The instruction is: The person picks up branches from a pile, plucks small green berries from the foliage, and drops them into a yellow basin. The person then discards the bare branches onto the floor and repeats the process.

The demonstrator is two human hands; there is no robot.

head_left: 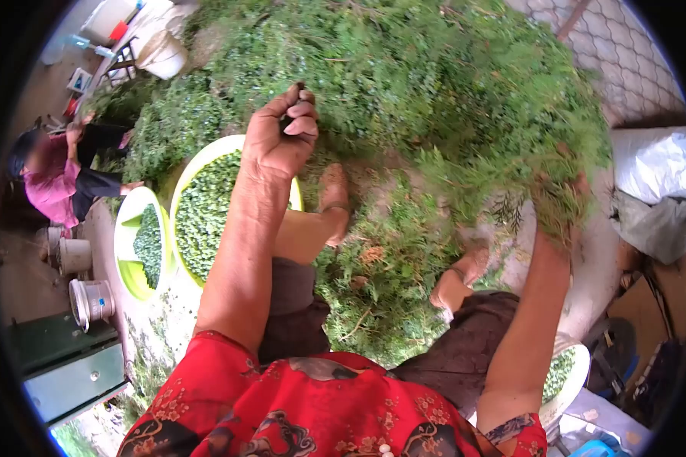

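My left hand [284,131] is raised palm up over the pile, its fingers curled in; whether anything small lies between the fingertips is too small to tell. Below it stands a yellow-green tub [180,199] full of small green pieces. On the right, my right hand [560,194] is mostly covered by feathery green sprigs [552,213], with its fingers wrapped round them. A large heap of green cuttings [404,84] spreads in front of both hands, and more cuttings [381,289] lie between my feet.
Another person [53,171] in pink sits at the left. Beside the tub is a second yellow-green basin [124,251]. White buckets [91,302] stand lower left, a white bucket [162,55] upper left. White sacks [658,164] lie right; another tub [574,381] is lower right.
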